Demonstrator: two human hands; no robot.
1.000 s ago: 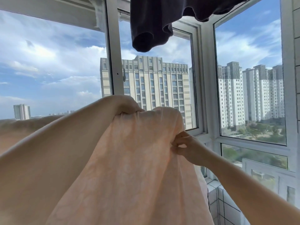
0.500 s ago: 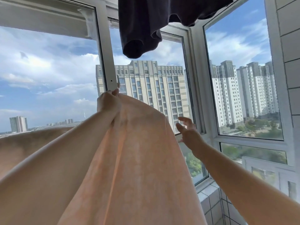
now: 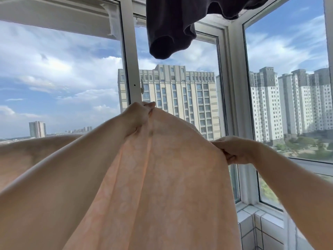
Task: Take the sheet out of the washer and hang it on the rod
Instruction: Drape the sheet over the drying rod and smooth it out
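Note:
A pale peach patterned sheet [image 3: 162, 186] hangs down in front of me and fills the lower middle of the view. My left hand [image 3: 138, 118] grips its top edge, raised in front of the window mullion. My right hand [image 3: 234, 150] pinches the sheet's right edge, lower and to the right. More of the sheet [image 3: 27, 156] trails off to the left behind my left forearm. No rod or washer is in view.
A dark garment [image 3: 176, 27] hangs from above at the top centre. White-framed windows [image 3: 129, 60] close off the front and right, with tower blocks outside. A white tiled sill [image 3: 252, 217] runs along the lower right.
My right hand, open and off the sheet half a second ago, has moved down and taken hold of the sheet's right edge. My left hand kept its grip at the top.

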